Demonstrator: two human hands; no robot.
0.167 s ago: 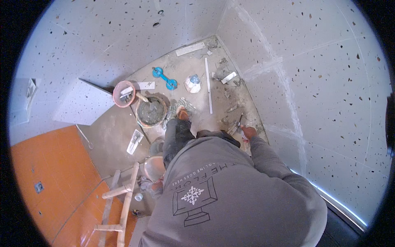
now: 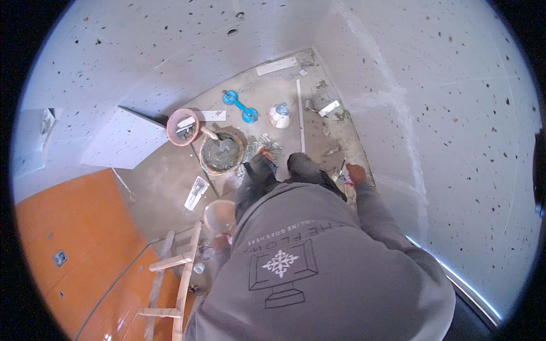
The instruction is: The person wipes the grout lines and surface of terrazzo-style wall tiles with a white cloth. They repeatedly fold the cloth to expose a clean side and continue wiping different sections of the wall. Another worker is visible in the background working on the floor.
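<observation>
My R hand looks closed round a slim dark tool, right of my knees, nr the smooth speckled wall; I'd keep the grip light & tip clear of that face. L hand's by the round pinkish bucket, can't tell if gripping. Far left: round tub w/ lumpy grey mix; nr left, rough timber ladder.
</observation>
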